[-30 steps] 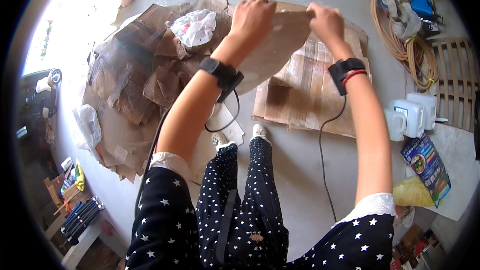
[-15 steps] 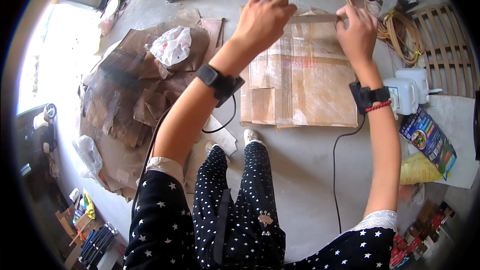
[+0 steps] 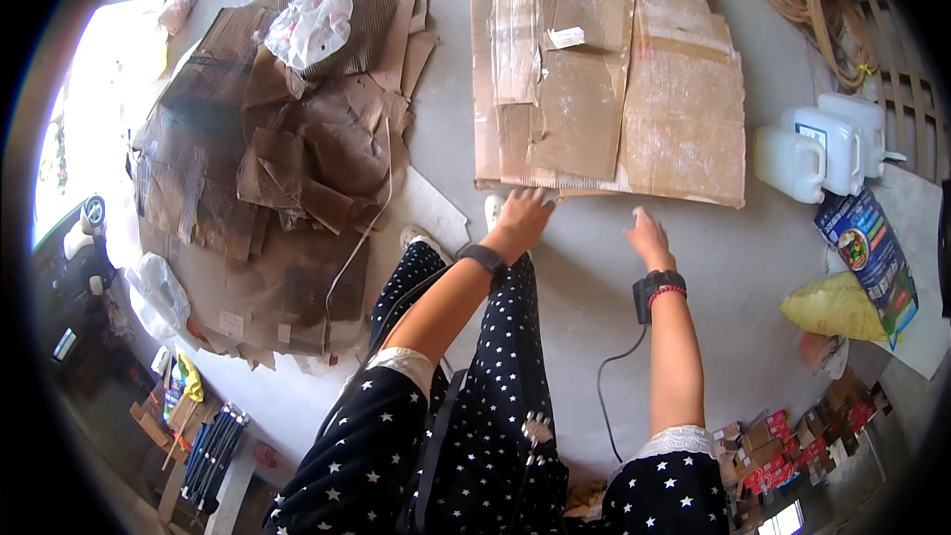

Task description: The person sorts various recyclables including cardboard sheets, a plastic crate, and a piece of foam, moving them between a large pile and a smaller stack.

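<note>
Head view: two bare hands by a flat card stack [image 3: 604,89].
Left hand [image 3: 523,222] and right hand [image 3: 649,240] are near its close edge, each grip loose with nothing in it. The stack lies on smooth grey floor [image 3: 584,322], brown with ripply edges. Left is a crumpled card heap [image 3: 297,173] with a thin, wrinkly bag [image 3: 312,25] on top; hard plastic jugs [image 3: 790,163] crowd the right.

On my feed I read the left forearm [image 3: 436,309] slanting up and rightward, elbow bent; left hand [image 3: 525,219] back uppermost, fingers loosely spread. I read the right forearm [image 3: 678,362] nearly straight up, leaning slightly inward; right hand [image 3: 649,239] tipped leftward, digits parted. Hands apart, right slightly lower in view.
</note>
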Demonstrator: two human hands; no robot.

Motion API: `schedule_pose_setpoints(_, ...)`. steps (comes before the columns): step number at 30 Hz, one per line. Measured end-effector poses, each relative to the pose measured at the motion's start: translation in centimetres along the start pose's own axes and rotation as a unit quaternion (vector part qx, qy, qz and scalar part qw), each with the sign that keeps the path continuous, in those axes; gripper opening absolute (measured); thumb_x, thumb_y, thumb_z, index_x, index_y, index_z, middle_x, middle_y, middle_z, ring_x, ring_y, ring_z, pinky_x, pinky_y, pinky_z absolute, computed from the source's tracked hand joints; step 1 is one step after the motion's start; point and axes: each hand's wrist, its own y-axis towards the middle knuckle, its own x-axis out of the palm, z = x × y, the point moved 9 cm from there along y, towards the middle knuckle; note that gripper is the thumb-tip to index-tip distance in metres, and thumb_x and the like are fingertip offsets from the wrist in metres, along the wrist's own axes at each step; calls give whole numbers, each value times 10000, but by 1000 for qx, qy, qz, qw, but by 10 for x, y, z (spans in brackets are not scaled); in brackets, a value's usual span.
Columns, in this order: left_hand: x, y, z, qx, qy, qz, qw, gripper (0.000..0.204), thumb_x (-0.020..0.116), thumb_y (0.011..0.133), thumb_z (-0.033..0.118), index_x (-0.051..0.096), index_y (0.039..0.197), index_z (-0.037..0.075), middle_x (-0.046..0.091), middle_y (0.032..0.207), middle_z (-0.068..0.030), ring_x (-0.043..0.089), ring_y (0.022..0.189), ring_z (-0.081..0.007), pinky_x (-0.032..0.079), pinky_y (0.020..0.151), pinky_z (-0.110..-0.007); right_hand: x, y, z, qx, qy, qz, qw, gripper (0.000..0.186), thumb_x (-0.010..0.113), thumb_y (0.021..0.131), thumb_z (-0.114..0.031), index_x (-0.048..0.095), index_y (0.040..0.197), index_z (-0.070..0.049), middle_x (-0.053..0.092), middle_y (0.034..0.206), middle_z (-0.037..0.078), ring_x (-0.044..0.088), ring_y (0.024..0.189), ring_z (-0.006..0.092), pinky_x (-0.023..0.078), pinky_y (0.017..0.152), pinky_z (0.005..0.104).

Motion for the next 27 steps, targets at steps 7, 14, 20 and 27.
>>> schedule_pose_setpoints(7, 45, -131, -91, -132, -27, -201, 970, 198, 453, 721, 119, 581, 870, 97, 605, 847, -104, 590, 814, -259, 461, 710, -377, 51, -53, 6, -55, 82, -68, 993, 257, 552, 721, -215, 563, 915, -47, 581, 905, 167, 544, 869, 310, 431, 762, 359)
schedule_pose_setpoints(14, -124, -234, -174, -364, -186, 182, 895, 175, 522, 704, 106, 550, 865, 46, 531, 848, -158, 534, 807, -320, 448, 702, -380, -62, -107, -41, -157, 127, -11, 979, 242, 533, 735, -208, 553, 916, -48, 601, 857, 147, 572, 805, 289, 447, 696, 348)
schedule_pose_setpoints(20, -191, -299, -202, -381, -174, 241, 875, 131, 534, 707, 153, 580, 801, 74, 547, 834, -146, 548, 785, -312, 446, 700, -375, -108, -85, -20, -162, 54, 126, 977, 185, 545, 697, -212, 599, 796, -65, 603, 755, 158, 582, 739, 292, 450, 670, 358)
schedule_pose_setpoints(27, -138, -405, -222, -436, -232, 221, 841, 138, 541, 699, 186, 574, 772, 74, 590, 758, -131, 562, 775, -290, 451, 678, -372, -88, -103, -54, -139, 76, 29, 987, 150, 529, 680, -154, 603, 697, -24, 606, 618, 87, 578, 550, 159, 457, 557, 277)
